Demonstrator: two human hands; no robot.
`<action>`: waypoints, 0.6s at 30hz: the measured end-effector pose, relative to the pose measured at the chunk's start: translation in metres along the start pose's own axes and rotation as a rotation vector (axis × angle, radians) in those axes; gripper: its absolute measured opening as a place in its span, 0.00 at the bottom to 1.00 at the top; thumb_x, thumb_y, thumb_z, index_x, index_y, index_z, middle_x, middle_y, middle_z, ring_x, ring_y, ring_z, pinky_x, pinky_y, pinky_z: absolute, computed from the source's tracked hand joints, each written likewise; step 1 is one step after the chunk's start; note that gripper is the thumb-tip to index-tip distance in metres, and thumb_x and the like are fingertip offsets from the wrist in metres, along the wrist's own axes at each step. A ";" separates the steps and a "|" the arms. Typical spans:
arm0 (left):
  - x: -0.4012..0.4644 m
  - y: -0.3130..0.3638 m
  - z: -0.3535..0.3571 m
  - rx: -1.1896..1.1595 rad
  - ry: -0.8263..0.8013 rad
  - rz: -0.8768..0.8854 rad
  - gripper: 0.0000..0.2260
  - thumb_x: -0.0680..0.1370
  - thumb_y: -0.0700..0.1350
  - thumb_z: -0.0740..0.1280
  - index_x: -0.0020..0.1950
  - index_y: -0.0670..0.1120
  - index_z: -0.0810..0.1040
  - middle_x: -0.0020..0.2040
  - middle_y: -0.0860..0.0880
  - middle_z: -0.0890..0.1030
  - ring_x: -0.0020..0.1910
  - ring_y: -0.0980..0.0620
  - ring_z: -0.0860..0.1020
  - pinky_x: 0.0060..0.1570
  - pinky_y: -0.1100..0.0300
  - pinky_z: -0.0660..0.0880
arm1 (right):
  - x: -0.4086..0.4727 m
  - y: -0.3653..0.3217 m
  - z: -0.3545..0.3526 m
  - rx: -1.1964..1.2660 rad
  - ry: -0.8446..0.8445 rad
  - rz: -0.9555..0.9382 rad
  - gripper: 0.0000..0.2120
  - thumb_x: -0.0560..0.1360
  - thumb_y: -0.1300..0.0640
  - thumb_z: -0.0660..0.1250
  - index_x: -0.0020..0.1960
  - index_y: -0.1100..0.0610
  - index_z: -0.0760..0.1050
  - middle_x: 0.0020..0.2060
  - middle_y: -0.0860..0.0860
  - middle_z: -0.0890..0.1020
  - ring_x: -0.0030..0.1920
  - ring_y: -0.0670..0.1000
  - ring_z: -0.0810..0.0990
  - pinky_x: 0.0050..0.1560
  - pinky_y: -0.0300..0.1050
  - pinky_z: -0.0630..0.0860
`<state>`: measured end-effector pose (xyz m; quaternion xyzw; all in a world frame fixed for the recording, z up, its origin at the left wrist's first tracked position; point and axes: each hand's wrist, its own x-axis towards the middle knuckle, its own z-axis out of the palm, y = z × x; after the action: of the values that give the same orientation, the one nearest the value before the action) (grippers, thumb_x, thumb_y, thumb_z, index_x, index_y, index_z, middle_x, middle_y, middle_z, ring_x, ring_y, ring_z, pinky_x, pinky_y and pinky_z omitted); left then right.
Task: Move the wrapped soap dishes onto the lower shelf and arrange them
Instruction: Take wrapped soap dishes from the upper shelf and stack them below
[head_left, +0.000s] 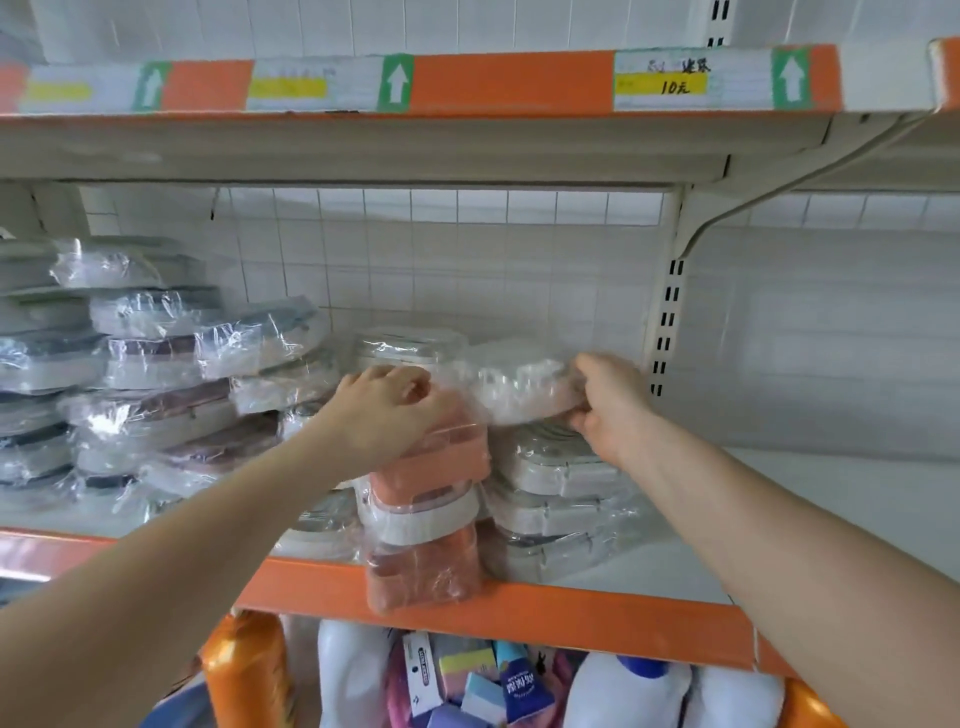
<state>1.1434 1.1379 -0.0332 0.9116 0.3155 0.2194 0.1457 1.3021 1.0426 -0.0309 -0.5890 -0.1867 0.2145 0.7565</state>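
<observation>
Orange-edged shelf (519, 608): left hand (387, 410) grips the orange soap-dish stack (431, 499), right hand (608, 402) pinches a wrapped dish (524, 387); wrapped piles (130, 374) crowd centre-left, bare shelf right.

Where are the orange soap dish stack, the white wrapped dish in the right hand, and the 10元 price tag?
orange soap dish stack (431, 499): head view, front face of the middle dish.
white wrapped soap dish (519, 387): head view, top of its plastic wrap.
10元 price tag (661, 84): head view, yellow strip.
</observation>
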 end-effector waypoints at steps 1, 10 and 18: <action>-0.002 -0.001 0.001 0.040 -0.032 0.001 0.29 0.74 0.64 0.56 0.70 0.52 0.67 0.72 0.50 0.65 0.70 0.49 0.61 0.67 0.56 0.56 | 0.001 0.002 -0.002 -0.287 0.046 -0.143 0.12 0.79 0.63 0.56 0.60 0.55 0.72 0.57 0.54 0.76 0.46 0.49 0.74 0.50 0.45 0.73; -0.004 -0.010 0.015 -0.132 0.164 0.017 0.22 0.73 0.61 0.64 0.63 0.52 0.70 0.66 0.51 0.65 0.66 0.51 0.64 0.61 0.57 0.64 | -0.007 -0.007 -0.014 -1.029 -0.255 -0.476 0.19 0.80 0.45 0.53 0.67 0.51 0.69 0.62 0.49 0.76 0.60 0.47 0.71 0.51 0.37 0.62; -0.015 -0.011 -0.009 0.082 0.047 0.125 0.46 0.57 0.75 0.47 0.70 0.54 0.65 0.71 0.51 0.63 0.70 0.48 0.62 0.70 0.51 0.58 | -0.020 -0.012 -0.032 -1.082 -0.327 -0.452 0.26 0.80 0.43 0.50 0.76 0.49 0.52 0.74 0.49 0.61 0.73 0.51 0.61 0.66 0.40 0.59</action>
<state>1.1227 1.1381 -0.0349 0.9295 0.2698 0.2361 0.0867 1.3037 1.0037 -0.0273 -0.7951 -0.5034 0.0110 0.3381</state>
